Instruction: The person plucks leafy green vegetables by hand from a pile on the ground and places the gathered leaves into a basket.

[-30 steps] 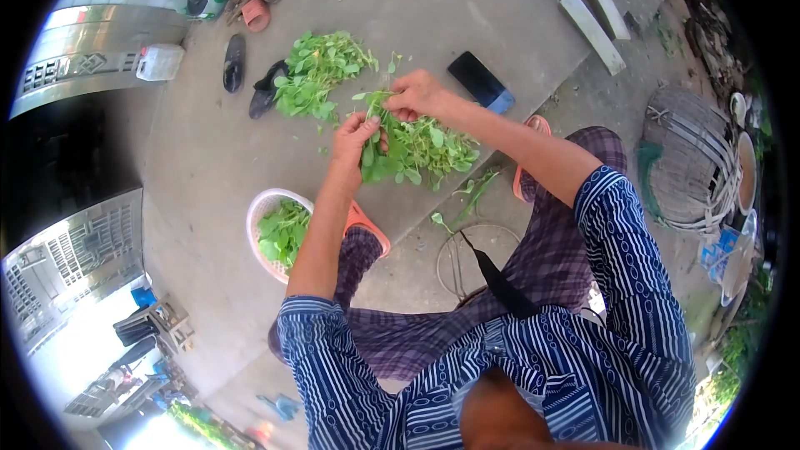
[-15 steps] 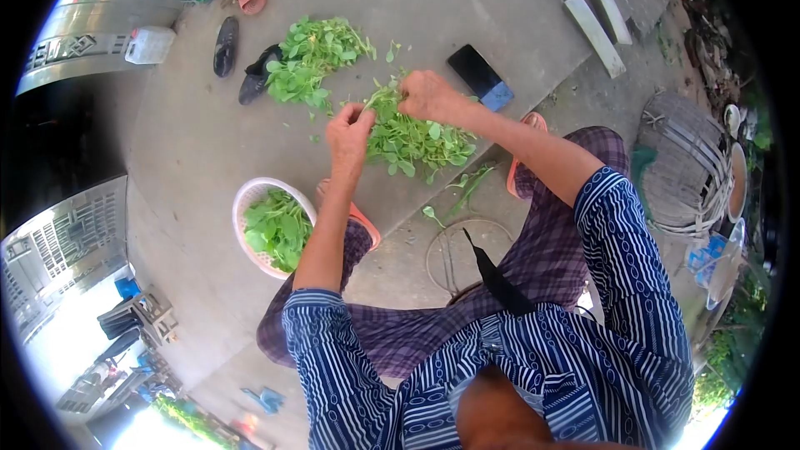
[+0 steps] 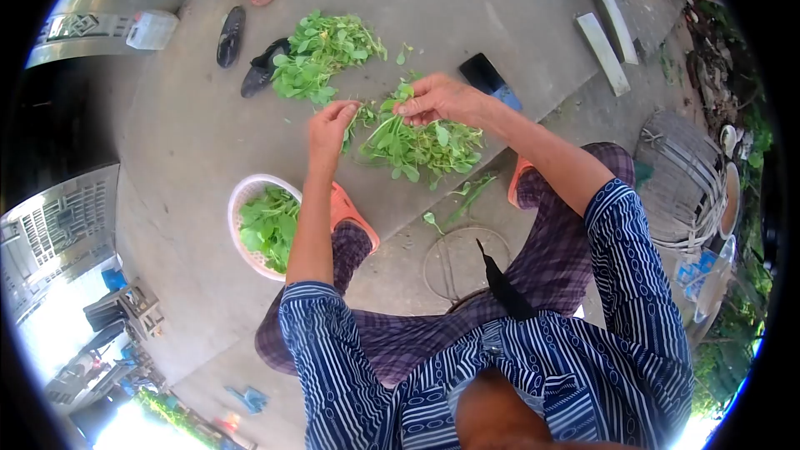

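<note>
My right hand (image 3: 442, 100) is closed on leafy green stems (image 3: 403, 97) above a loose pile of greens (image 3: 425, 150) on the concrete. To its left, my left hand (image 3: 329, 135) pinches at a thin green sprig (image 3: 360, 119); its fingertips hide part of it. A second heap of greens (image 3: 325, 54) lies farther out. Close by my left forearm stands a white and pink plastic basket (image 3: 236, 229) with picked green leaves (image 3: 271, 225) inside.
A phone (image 3: 483, 75) lies beyond my right wrist. Dark shoes (image 3: 231, 37) rest near the far heap. A wire hoop (image 3: 427, 262) and a few loose stems (image 3: 471, 200) lie between my feet. A woven basket (image 3: 679, 175) is at the right, with pale bars (image 3: 604, 54) beyond.
My hands have moved apart: the left has shifted left and slightly down, the right a little to the right. The view has also shifted slightly.
</note>
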{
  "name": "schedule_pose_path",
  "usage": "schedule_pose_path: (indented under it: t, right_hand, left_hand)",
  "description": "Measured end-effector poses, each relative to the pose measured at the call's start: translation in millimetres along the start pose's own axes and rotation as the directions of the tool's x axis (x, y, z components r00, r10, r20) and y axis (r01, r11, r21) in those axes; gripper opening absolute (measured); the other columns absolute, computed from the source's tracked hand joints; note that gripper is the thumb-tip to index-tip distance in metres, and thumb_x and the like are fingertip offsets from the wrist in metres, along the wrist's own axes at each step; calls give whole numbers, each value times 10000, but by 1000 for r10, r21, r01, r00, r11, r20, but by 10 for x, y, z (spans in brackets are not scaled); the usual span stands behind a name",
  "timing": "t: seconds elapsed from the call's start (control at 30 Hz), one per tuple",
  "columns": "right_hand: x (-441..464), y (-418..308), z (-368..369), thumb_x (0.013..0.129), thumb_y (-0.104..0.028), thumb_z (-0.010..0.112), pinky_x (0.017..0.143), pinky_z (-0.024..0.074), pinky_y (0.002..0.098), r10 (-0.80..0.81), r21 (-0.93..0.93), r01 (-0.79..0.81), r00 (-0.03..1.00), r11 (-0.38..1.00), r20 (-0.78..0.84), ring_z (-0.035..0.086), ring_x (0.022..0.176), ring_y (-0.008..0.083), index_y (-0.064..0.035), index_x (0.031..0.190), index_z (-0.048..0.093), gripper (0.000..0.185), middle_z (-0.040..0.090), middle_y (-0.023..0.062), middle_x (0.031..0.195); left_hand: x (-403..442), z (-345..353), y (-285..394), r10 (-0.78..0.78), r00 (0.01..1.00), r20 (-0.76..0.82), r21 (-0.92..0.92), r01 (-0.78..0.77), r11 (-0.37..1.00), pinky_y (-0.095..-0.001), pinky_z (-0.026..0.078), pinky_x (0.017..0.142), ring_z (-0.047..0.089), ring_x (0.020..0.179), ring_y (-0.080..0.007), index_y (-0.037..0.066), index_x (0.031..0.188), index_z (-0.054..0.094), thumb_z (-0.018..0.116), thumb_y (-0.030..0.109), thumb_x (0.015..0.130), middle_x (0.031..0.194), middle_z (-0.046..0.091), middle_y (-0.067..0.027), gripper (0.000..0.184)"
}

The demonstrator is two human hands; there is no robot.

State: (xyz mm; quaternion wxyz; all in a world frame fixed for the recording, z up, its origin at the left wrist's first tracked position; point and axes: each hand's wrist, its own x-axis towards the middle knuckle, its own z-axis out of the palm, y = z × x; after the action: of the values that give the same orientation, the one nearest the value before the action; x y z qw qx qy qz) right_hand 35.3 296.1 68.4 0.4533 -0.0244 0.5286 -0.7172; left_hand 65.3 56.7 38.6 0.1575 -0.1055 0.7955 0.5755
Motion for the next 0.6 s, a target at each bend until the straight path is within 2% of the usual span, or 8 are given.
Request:
schedule_pose_path:
  t: [0.03,0.1,0.13,0.23,0.33,0.4,0.53,0.6]
  right_hand:
    - [-2,-28,12,766,-211,667,550,426,183,-6,1,6,1000,1000,1,541,625,55,-40,813,625,182,591,1,696]
    - [-9,-88,34,791,-187,632,579,421,198,-40,-63,41,999,997,18,532,642,76,-24,870,623,182,590,9,725]
    - [1,-76,12,791,-187,632,579,421,198,-46,-62,47,999,997,19,532,642,76,-24,870,623,182,590,9,725]
    - [6,-55,-37,790,-185,629,583,422,207,-122,-46,123,992,991,6,531,657,72,-25,876,619,182,588,12,726]
    - [-54,-87,-4,793,-178,617,578,422,208,-208,-125,202,978,971,-34,531,648,72,-23,853,616,166,586,14,721]
    - [-80,-118,30,795,-175,606,572,421,207,-209,-139,202,977,969,-35,530,633,74,-29,843,618,155,580,13,702]
    - [-95,-147,48,762,-201,632,547,436,211,-277,-273,272,961,923,22,544,601,75,-14,773,608,189,603,32,680]
    - [-102,-165,73,741,-200,627,545,438,219,-311,-350,316,948,882,71,543,590,78,-11,752,605,191,599,34,658]
  left_hand:
    - [-46,57,188,4,1000,0,5,-4,1000,-286,416,800,558,902,-186,38,1058,577,580,281,793,924,631,-51,360]
    - [-156,178,478,-42,929,368,-413,204,888,-251,422,740,558,859,-126,40,1096,568,584,283,812,888,632,-34,374]
    - [-174,182,539,-40,929,367,-408,200,891,-251,422,740,558,859,-126,40,1096,568,584,283,812,888,632,-34,374]
    - [-224,201,715,-173,869,463,-275,327,904,-233,409,685,552,775,-98,53,1095,574,595,265,808,835,629,-21,357]
    - [-255,217,872,-139,902,409,-96,194,976,-237,424,668,571,710,-116,36,1072,573,579,222,823,839,623,-45,310]
    - [-258,200,941,-83,876,475,55,65,996,-244,424,620,551,667,-106,26,1024,593,608,196,799,772,608,-37,282]
    - [-360,190,1041,-122,882,455,148,61,987,-243,414,589,524,638,-96,16,972,609,644,161,764,715,589,-27,256]
    - [-449,199,1111,-188,888,420,102,160,982,-246,409,563,509,606,-101,3,923,612,641,96,749,687,569,-23,200]
